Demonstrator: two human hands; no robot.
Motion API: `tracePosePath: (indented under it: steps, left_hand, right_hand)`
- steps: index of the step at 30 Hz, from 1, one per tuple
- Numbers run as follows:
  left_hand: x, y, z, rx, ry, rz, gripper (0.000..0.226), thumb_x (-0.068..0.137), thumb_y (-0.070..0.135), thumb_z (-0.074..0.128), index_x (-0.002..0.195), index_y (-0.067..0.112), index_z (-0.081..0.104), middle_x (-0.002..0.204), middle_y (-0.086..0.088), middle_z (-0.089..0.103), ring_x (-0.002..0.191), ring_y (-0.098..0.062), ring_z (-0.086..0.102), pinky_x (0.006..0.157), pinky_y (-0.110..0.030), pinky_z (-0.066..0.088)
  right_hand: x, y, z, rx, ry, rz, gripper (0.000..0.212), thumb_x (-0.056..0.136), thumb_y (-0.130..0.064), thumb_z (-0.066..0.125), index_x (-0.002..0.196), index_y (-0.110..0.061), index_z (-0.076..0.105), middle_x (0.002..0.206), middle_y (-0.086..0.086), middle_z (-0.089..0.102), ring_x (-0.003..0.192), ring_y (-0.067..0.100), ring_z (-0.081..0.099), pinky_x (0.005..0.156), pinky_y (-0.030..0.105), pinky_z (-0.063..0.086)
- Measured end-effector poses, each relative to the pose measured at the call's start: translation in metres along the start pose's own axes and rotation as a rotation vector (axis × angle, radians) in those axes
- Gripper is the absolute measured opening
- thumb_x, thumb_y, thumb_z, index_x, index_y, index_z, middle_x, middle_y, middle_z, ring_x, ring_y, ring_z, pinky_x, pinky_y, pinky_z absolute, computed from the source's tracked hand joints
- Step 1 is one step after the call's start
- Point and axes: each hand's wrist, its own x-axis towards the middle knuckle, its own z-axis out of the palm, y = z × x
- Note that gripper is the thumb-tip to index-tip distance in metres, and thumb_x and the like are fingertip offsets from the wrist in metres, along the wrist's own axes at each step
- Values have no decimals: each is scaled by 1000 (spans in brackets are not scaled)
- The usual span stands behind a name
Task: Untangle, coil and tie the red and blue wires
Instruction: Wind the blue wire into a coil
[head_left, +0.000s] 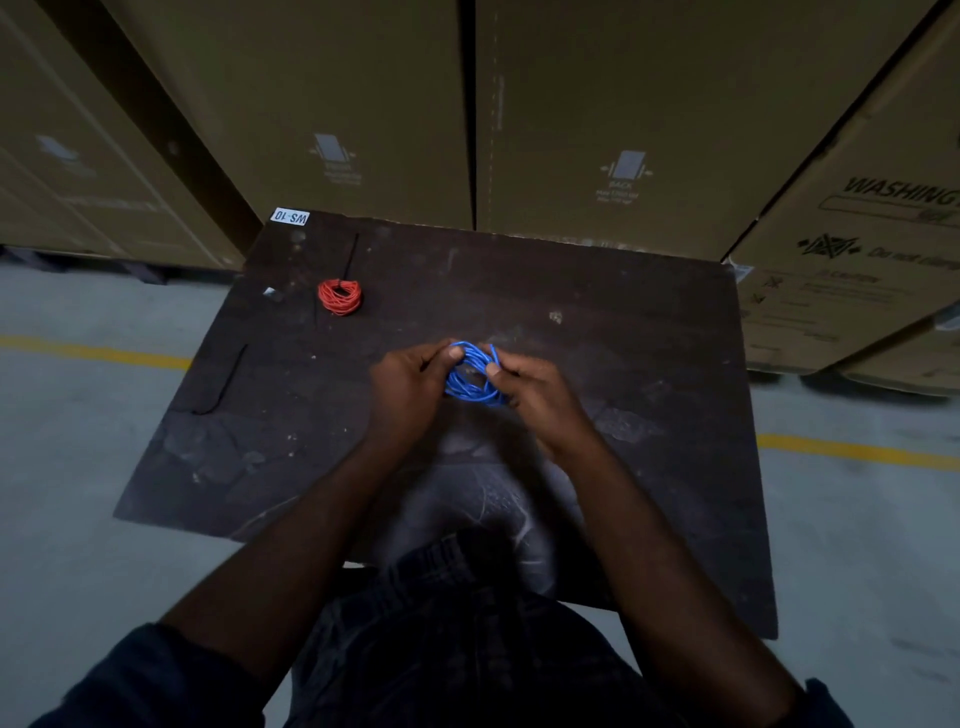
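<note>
A blue wire is bunched into a loose coil above the middle of the dark table. My left hand grips its left side, thumb on top. My right hand pinches the coil's right side, with a wire end sticking up by the fingers. A red wire lies coiled at the table's far left, bound by a black tie whose tail points away from me.
A second black tie lies near the table's left edge. A white label marks the far left corner. Tall cardboard boxes stand behind the table and at the right. Grey floor with yellow lines surrounds it.
</note>
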Motion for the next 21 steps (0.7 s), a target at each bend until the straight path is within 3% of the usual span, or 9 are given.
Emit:
tracePosePath:
  steps: [2, 5, 9, 13, 16, 19, 21]
  left_hand:
    - [2, -6, -4, 46, -16, 34, 17, 87, 18, 66, 100, 11, 75, 95, -1, 73, 85, 8, 59, 69, -7, 45]
    - [6, -12, -9, 67, -30, 58, 17, 87, 20, 66, 100, 14, 75, 96, -3, 74, 86, 5, 61, 72, -17, 49]
    - [12, -20, -26, 56, 2, 57, 17, 87, 17, 65, 101, 12, 75, 95, 3, 72, 88, 12, 57, 69, -1, 40]
    - [21, -34, -56, -18, 12, -13, 17, 90, 17, 61, 99, 12, 75, 89, 10, 69, 77, 12, 60, 68, -6, 44]
    - [32, -50, -77, -80, -14, -77, 17, 93, 20, 58, 95, 20, 75, 80, 8, 71, 65, 14, 57, 65, -16, 49]
    - [41, -66, -92, -177, -43, -155, 21, 93, 26, 56, 90, 18, 76, 73, 9, 71, 69, 0, 60, 67, -29, 52]
    - [44, -73, -101, -227, -54, -198, 22, 95, 23, 55, 87, 17, 75, 67, 11, 68, 67, -1, 57, 64, -28, 50]
  right_hand:
    - [3, -4, -4, -219, -117, -50, 33, 90, -9, 57, 122, -3, 62, 115, 9, 68, 103, 14, 62, 99, 38, 48]
    - [9, -10, -1, -366, -129, -68, 36, 83, -11, 60, 119, -7, 65, 111, 2, 69, 100, 9, 63, 98, 39, 49]
    - [18, -14, 24, -507, -105, -83, 41, 75, -21, 60, 115, -13, 68, 108, 0, 72, 103, 13, 66, 95, 43, 51]
    - [28, -15, 61, -588, -102, -163, 35, 81, -12, 63, 116, -7, 68, 122, 6, 66, 118, 13, 58, 101, 24, 44]
    - [32, -14, 91, -600, -38, -228, 31, 87, -3, 59, 118, -3, 65, 126, 9, 62, 119, 9, 54, 96, 6, 35]
    - [40, -6, 117, -643, 12, -249, 38, 91, -14, 52, 125, 1, 58, 132, 13, 57, 121, 18, 54, 96, 13, 36]
    - [42, -3, 132, -661, 45, -252, 50, 91, -20, 46, 136, 0, 48, 132, 15, 58, 118, 21, 57, 94, 15, 38]
